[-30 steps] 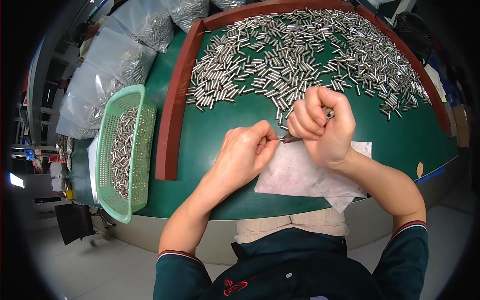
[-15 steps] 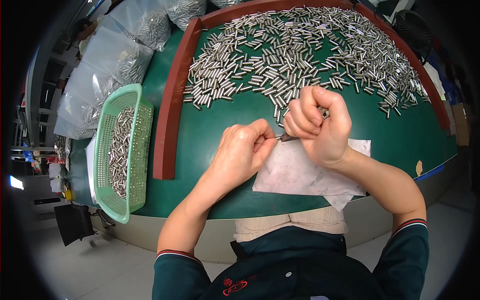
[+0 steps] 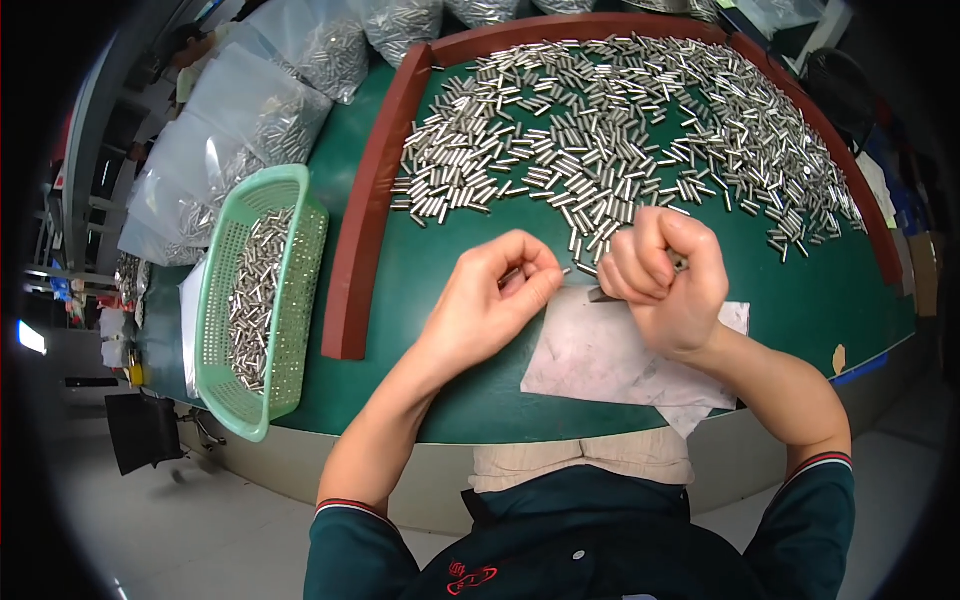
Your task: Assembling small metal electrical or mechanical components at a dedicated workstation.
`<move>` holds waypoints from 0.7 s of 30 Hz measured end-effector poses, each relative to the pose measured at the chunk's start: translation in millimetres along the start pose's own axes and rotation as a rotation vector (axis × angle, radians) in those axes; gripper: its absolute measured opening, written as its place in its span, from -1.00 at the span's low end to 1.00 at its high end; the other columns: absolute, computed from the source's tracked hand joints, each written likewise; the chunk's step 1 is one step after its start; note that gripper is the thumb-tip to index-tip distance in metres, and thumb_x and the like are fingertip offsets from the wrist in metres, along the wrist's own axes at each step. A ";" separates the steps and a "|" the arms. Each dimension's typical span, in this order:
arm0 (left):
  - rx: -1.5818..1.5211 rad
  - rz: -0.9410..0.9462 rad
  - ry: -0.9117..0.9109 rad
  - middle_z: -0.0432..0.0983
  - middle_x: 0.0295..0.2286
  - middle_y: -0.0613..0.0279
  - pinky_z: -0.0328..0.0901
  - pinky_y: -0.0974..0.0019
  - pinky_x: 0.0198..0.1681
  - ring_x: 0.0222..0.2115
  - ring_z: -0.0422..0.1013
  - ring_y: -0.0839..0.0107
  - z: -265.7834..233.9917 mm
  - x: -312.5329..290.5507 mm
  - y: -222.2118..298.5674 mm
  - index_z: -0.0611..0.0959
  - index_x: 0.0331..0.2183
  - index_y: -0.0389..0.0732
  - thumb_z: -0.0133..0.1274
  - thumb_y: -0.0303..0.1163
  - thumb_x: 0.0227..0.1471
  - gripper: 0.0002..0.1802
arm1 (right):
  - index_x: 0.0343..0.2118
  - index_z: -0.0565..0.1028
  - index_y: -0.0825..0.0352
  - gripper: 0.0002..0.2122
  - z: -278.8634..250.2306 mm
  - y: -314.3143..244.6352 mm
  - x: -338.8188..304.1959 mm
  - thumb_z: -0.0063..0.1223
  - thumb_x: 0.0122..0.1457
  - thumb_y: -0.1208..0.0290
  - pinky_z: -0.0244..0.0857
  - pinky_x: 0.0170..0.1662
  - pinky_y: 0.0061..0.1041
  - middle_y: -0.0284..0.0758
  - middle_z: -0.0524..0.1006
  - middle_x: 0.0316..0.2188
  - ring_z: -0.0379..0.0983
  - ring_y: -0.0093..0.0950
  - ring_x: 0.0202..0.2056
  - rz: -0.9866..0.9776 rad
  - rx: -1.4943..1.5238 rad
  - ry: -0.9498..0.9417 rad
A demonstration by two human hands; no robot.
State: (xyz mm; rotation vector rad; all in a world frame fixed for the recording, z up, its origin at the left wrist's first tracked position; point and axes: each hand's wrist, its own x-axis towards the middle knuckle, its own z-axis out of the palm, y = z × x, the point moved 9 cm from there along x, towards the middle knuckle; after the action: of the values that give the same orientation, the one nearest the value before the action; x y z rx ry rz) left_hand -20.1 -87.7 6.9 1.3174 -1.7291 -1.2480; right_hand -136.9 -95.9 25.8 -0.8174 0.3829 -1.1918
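My left hand (image 3: 500, 295) is closed in a pinch on a small metal pin (image 3: 567, 271), whose bright end sticks out past the fingertips. To its right, my right hand (image 3: 668, 280) makes a fist around a dark-tipped hand tool (image 3: 600, 295). Most of that tool is hidden by the fingers, so its kind cannot be made out. A small gap separates its tip from the pin. Below both hands lies a stained white cloth (image 3: 585, 350). Just beyond them, many loose metal pins (image 3: 600, 130) are spread over the green tabletop (image 3: 450, 260).
A dark red wooden border (image 3: 368, 220) frames the pins on the left, back and right. Left of it stands a light green plastic basket (image 3: 290, 340) holding similar pins. Clear plastic bags (image 3: 255, 110) of pins line the back left. A brown scrap (image 3: 839, 358) lies near the right edge.
The tool tip, earlier at the pin by my left fingertips, is now apart from it, to the right. Both hands keep their grips. The whole view has shifted slightly.
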 end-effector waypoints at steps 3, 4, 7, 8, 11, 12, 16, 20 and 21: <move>-0.821 -0.166 -0.127 0.37 -0.50 0.27 0.03 0.62 -0.62 -0.66 0.09 0.70 -0.3 1.2 -11.4 0.41 -0.42 -0.24 -0.05 -0.43 -0.02 -0.90 | -0.81 0.07 0.24 -0.66 -4.2 0.8 -0.4 -0.39 0.09 0.30 -0.23 -0.69 -0.63 -0.48 0.00 -0.89 -0.17 -0.67 -0.80 -0.003 0.011 -0.011; -0.973 -0.166 -0.149 0.36 -0.49 0.26 0.03 0.63 -0.62 -0.67 0.07 0.71 -1.1 2.7 -13.4 0.40 -0.41 -0.24 -0.06 -0.44 -0.01 -0.90 | -0.80 0.07 0.24 -0.66 -4.8 1.3 -0.3 -0.40 0.09 0.30 -0.23 -0.69 -0.63 -0.48 0.00 -0.89 -0.17 -0.67 -0.80 0.004 0.010 -0.004; -1.028 -0.183 -0.092 0.39 -0.50 0.27 0.07 0.60 -0.59 -0.66 0.12 0.69 -9.1 5.8 -16.1 0.43 -0.38 -0.28 -0.07 -0.42 0.00 -0.87 | -0.80 0.07 0.24 -0.66 -4.1 1.8 0.0 -0.40 0.09 0.29 -0.24 -0.69 -0.63 -0.48 0.00 -0.89 -0.17 -0.68 -0.80 -0.001 -0.001 -0.019; -1.038 -0.209 -0.076 0.39 -0.50 0.27 0.08 0.60 -0.58 -0.65 0.13 0.69 -9.1 5.7 -17.3 0.44 -0.36 -0.28 -0.09 -0.41 0.01 -0.86 | -0.80 0.07 0.23 -0.66 -4.2 1.9 0.3 -0.40 0.09 0.29 -0.24 -0.69 -0.63 -0.48 0.00 -0.89 -0.17 -0.68 -0.80 0.000 -0.001 -0.016; -1.073 -0.197 0.070 0.39 -0.49 0.24 0.15 0.51 -0.52 -0.58 0.20 0.62 -23.4 7.1 -19.7 0.45 -0.38 -0.27 -0.11 -0.29 0.02 -0.77 | -0.80 0.06 0.23 -0.65 -3.7 1.4 1.8 -0.41 0.10 0.27 -0.24 -0.68 -0.64 -0.49 0.00 -0.89 -0.18 -0.68 -0.80 0.019 -0.010 -0.012; -1.107 -0.164 0.111 0.38 -0.52 0.24 0.16 0.49 -0.52 -0.58 0.20 0.59 -34.2 8.9 -23.1 0.45 -0.47 -0.24 -0.11 -0.23 0.01 -0.74 | -0.80 0.06 0.22 -0.65 -3.9 1.2 1.8 -0.41 0.10 0.27 -0.24 -0.68 -0.64 -0.49 0.00 -0.89 -0.18 -0.68 -0.80 0.021 -0.014 -0.015; -0.608 -0.071 0.427 0.17 -0.71 0.48 -0.03 0.57 -0.64 -0.71 0.01 0.69 -92.3 0.3 -33.0 0.42 -0.59 -0.19 -0.07 -0.21 0.01 -0.72 | -0.79 0.05 0.22 -0.65 -2.0 0.8 2.1 -0.41 0.11 0.26 -0.25 -0.68 -0.64 -0.49 -0.01 -0.89 -0.18 -0.68 -0.80 0.026 -0.022 -0.019; 0.035 0.029 0.621 0.23 -0.81 0.48 0.02 0.51 -0.71 -0.79 0.11 0.67 -110.3 -1.4 -20.2 0.52 -0.57 -0.30 0.05 -0.40 -0.14 -0.85 | -0.79 0.05 0.22 -0.65 -3.1 1.8 2.4 -0.41 0.11 0.27 -0.26 -0.69 -0.65 -0.49 -0.02 -0.89 -0.19 -0.68 -0.80 0.025 -0.006 -0.017; 0.273 0.025 0.657 0.23 -0.83 0.40 0.06 0.44 -0.70 -0.80 0.15 0.58 -111.2 -4.4 -16.4 0.52 -0.57 -0.29 0.07 -0.41 -0.19 -0.86 | -0.79 0.05 0.22 -0.65 -1.9 1.9 2.3 -0.41 0.11 0.27 -0.26 -0.69 -0.65 -0.49 -0.02 -0.89 -0.19 -0.68 -0.80 0.027 -0.005 -0.022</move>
State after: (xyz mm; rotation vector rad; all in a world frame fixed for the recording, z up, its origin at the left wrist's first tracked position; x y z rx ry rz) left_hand 85.1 -118.7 31.7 1.6221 -1.4464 -0.4746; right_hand -136.1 -98.4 23.4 -0.8266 0.3775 -1.1566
